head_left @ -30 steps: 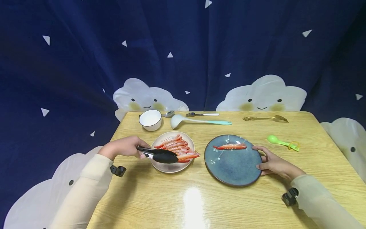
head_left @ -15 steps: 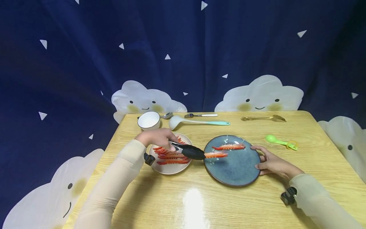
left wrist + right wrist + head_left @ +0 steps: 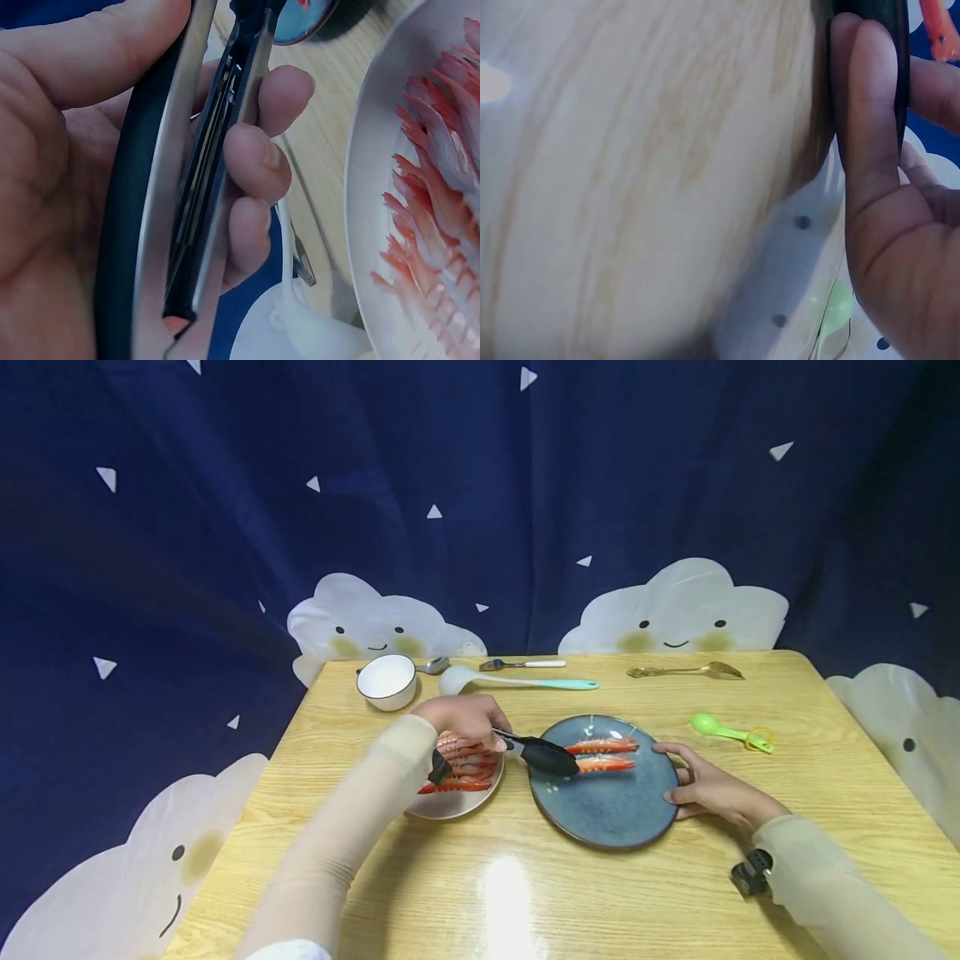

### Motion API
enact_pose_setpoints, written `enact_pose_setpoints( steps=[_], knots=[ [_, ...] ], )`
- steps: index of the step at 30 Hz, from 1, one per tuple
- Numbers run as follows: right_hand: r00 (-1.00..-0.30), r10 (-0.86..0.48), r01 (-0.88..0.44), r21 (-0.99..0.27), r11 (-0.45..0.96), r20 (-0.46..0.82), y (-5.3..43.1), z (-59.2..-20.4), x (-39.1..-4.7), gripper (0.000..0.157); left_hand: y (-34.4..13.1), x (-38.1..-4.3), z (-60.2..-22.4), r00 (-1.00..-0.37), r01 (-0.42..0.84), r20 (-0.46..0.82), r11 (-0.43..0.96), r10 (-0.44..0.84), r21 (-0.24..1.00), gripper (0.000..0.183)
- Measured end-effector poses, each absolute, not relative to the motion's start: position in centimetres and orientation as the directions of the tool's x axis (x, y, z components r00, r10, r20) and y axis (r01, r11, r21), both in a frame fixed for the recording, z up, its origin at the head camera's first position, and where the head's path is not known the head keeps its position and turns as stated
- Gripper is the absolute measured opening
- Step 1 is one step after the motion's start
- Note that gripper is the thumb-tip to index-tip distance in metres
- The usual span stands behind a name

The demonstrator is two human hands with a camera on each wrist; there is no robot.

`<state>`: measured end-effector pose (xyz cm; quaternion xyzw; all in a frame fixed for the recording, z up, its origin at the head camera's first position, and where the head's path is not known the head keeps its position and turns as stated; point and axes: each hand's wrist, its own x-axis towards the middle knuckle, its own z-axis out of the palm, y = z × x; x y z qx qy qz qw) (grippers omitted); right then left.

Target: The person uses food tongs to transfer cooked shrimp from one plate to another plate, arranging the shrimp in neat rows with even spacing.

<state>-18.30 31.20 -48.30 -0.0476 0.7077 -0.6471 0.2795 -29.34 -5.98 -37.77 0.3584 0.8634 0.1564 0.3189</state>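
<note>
My left hand [image 3: 471,718] grips a pair of black-tipped metal tongs [image 3: 551,757]. In the left wrist view, thumb and fingers wrap the tongs' handles [image 3: 150,202]. At the tongs' tips, a red-and-white shrimp [image 3: 609,764] is over the blue plate [image 3: 611,814], just in front of another shrimp [image 3: 609,746] lying there. Whether the tips still pinch the shrimp, I cannot tell. My right hand [image 3: 716,789] holds the blue plate's right rim between thumb and fingers. Several more shrimp [image 3: 468,764] lie on a pale plate [image 3: 450,814], partly hidden by my left wrist.
Behind the plates are a white bowl [image 3: 388,700], a metal spoon [image 3: 435,666], a white-handled fork [image 3: 525,665] and a ladle [image 3: 525,682]. A gold utensil [image 3: 682,671] lies at the back right. Nearer my right hand is a green spoon [image 3: 723,730].
My left hand has carried the tongs and a shrimp rightward from the pale plate to over the blue plate, beside the first shrimp. My right hand has kept its hold on the rim.
</note>
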Motion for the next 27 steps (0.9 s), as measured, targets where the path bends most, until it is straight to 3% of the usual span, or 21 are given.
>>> enact_pose_setpoints(
  steps=[27],
  knots=[
    [-0.834,-0.442,0.290,-0.944,0.156,-0.330,31.4,-48.4,-18.5,0.080,-3.2,-30.0,-39.0,-0.609,0.444,-0.478,0.772,0.633,0.455,0.008]
  ],
)
